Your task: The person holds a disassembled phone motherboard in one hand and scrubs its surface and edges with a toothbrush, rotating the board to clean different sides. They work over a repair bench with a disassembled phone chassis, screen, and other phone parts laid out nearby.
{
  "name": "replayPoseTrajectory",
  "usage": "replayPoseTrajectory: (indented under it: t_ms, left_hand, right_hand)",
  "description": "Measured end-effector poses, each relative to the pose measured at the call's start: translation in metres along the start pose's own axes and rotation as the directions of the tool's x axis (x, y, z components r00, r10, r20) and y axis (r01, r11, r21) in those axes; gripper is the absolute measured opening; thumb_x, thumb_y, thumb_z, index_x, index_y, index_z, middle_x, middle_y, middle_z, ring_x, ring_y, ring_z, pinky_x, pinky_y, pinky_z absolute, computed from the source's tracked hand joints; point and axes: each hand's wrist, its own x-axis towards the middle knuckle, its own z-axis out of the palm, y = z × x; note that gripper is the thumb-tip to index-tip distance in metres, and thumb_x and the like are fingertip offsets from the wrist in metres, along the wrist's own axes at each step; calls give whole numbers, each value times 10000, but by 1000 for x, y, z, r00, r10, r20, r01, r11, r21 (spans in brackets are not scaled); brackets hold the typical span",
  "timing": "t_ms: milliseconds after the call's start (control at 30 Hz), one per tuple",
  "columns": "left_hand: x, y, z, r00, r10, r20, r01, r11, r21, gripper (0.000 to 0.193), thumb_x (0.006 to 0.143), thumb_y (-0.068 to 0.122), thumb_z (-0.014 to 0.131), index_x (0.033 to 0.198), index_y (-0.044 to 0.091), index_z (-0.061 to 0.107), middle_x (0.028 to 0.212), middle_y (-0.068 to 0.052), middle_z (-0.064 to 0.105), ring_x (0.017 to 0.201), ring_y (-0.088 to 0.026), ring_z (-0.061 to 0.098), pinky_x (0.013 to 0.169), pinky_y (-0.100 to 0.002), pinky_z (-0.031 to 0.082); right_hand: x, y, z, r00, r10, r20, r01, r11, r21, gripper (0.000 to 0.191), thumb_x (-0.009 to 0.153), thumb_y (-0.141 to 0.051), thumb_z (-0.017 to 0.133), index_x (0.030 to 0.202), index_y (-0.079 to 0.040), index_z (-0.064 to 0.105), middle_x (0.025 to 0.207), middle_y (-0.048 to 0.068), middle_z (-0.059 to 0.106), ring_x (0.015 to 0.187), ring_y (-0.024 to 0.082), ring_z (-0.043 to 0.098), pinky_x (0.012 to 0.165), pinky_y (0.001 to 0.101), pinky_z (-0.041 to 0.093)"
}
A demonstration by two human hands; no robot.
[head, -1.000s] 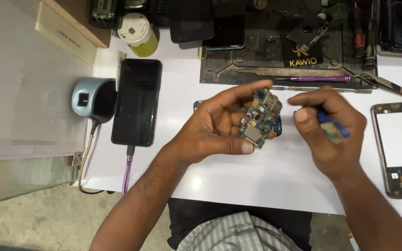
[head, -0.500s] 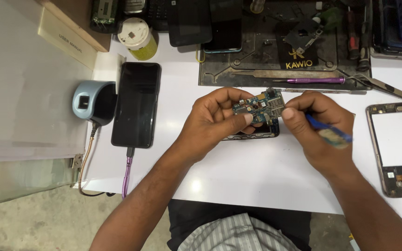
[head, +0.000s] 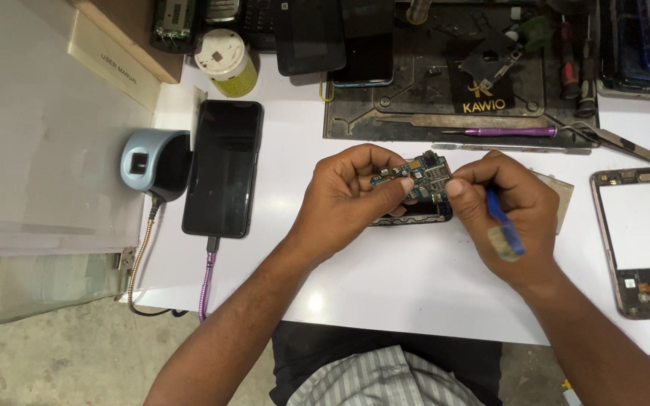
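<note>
Left hand (head: 347,201) fingers pinch the board (head: 415,177), long axis left-right; right hand (head: 509,218), pinching a blue tool (head: 505,229), touches its right end

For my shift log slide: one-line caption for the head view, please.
Left hand holds a blue circuit board while the right hand, gripping a blue-handled tool, touches it above a white bench.

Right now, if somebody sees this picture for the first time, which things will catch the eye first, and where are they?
At the centre, the left hand holds up a small blue circuit board, and the right hand meets it while gripping a blue tool. To the left, a black phone lies flat on the white table with a purple cable plugged in. At the right edge lies a bare phone frame.
</note>
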Motion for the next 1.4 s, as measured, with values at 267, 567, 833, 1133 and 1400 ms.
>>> replayPoseTrajectory:
  t_ms: [267,567,833,1133,1400]
  left_hand:
    - [-1,0,1,1000,-4,-25,4,1000,24,198,981,33,690,1140,-67,628,997,-138,739,831,-92,729,731,-240,664]
    - [-3,8,3,999,-15,-30,17,997,80,328,944,55,730,1226,-53,602,946,-119,738,817,-96,723,678,-222,605]
    - [0,8,7,994,-61,-92,66,997,43,465,908,135,779,1285,-43,573,1068,-148,748,964,-137,744,806,-260,647]
    - [0,-1,8,999,40,-15,-39,998,41,791,847,130,837,1476,-14,381,1452,-226,560,1279,-241,644,1070,-388,610]
    - [-2,4,1,987,112,115,-77,958,-275,818,866,55,838,1534,60,364,1558,-200,517,1401,-275,581,1163,-422,562]
  right_hand:
    - [-3,-1,2,1000,-30,-7,31,999,35,108,1047,-106,682,1016,-6,658,816,-39,567,680,0,474,584,174,384]
    - [-1,4,-2,994,12,-109,-17,999,-46,137,1070,-142,686,1024,-16,655,829,-22,633,699,8,516,600,180,409]
    - [-10,0,6,959,-214,-186,173,961,-215,142,1101,-97,718,1038,-4,632,810,-7,567,662,16,490,575,173,386]
    - [-8,-9,15,910,-415,-13,381,846,-374,156,934,-31,792,1001,13,658,798,49,551,668,97,500,546,248,380]
    - [-10,-8,14,975,-206,-81,207,978,10,428,899,-60,688,1280,-18,499,968,20,483,743,63,435,624,194,379]
